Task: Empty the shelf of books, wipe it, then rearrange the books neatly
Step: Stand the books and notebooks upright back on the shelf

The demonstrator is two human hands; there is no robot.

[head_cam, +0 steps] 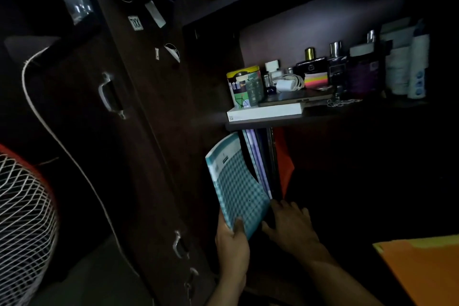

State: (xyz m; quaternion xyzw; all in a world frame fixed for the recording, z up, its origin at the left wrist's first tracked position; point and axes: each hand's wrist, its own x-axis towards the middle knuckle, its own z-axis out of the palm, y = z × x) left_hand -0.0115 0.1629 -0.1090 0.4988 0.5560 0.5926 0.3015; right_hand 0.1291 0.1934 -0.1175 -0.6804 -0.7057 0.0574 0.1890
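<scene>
The teal checked book (pixel 238 186) is tilted out of the lower shelf compartment, its top leaning toward eleven o'clock, just under the shelf board (pixel 285 123). The left hand (pixel 232 243) grips its bottom corner, thumb curled over the cover. At three o'clock of it, the right hand (pixel 289 225) rests with fingers spread and fairly straight against the feet of the upright books (pixel 260 161), holding none of them. My worry: pull the teal one free and those thin neighbours, with the orange folder (pixel 285 166) beside them, may slump or slide out. In this gloom a one-corner grip could slip too.
</scene>
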